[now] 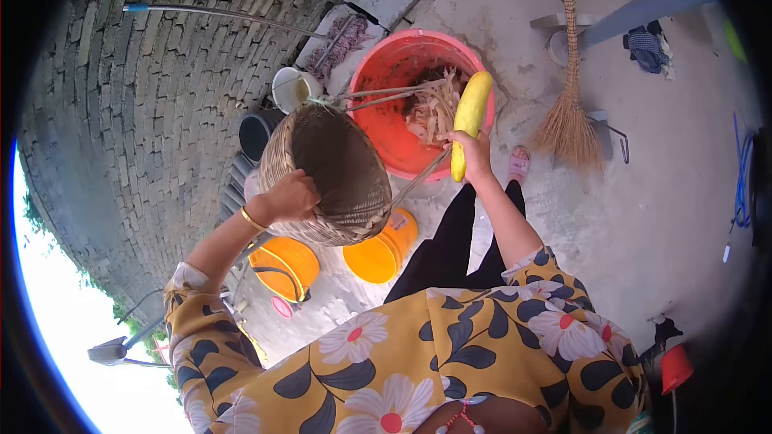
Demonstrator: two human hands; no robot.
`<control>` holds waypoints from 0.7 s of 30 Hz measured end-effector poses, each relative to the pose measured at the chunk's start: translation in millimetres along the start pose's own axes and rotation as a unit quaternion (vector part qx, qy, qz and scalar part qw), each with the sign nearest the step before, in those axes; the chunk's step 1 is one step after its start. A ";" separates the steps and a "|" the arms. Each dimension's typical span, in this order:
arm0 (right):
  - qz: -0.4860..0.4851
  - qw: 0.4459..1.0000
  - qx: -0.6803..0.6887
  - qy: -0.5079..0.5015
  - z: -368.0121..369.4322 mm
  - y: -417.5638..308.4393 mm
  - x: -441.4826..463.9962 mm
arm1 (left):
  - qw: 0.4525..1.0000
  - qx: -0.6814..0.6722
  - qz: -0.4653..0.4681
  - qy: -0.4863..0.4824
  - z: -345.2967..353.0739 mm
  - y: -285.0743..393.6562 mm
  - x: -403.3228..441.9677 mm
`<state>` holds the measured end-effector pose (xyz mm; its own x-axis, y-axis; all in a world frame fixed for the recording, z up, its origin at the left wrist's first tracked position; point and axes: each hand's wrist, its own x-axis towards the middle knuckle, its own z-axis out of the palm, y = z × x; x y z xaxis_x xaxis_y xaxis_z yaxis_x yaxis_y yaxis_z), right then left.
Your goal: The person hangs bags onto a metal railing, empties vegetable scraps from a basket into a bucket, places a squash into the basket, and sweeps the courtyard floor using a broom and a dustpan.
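Note:
My left hand is closed on the rim of a woven basket, which is tilted so its dark inside shows. Cords run from the basket's rim across the red tub. In my right hand is a long yellow squash, gripped near its lower end and held over the tub's right edge. Pale dried husks and some dark matter lie inside the tub.
Two orange buckets stand below the basket. A white bucket and a black one are by the brick wall. A mop lies at upper left. A straw broom and a grey-blue pole are at right.

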<state>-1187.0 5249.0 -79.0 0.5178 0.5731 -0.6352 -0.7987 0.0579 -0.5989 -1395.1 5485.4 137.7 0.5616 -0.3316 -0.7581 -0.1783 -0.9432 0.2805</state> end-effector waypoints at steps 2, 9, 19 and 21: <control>0.036 0.998 0.050 0.000 5.8 -24.5 -22.9 | 0.999 -0.003 -0.002 0.043 -5.1 10.5 -14.1; -0.022 0.994 0.064 -0.086 22.4 -123.5 -126.2 | 0.986 0.014 -0.008 0.166 -2.3 40.5 -46.7; -0.223 0.970 0.088 -0.048 -23.1 -212.9 -284.8 | 0.938 0.053 0.084 0.331 -54.2 112.6 32.8; -0.245 0.966 0.061 -0.055 -49.5 -226.3 -312.9 | 0.938 0.072 0.107 0.321 -70.6 134.0 57.8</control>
<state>-1153.1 5016.2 231.2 0.8127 0.5358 -0.2290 -0.4988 0.4365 -0.7488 -1329.5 5341.4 173.0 0.8634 -0.4755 -0.1687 -0.4237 -0.8649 0.2690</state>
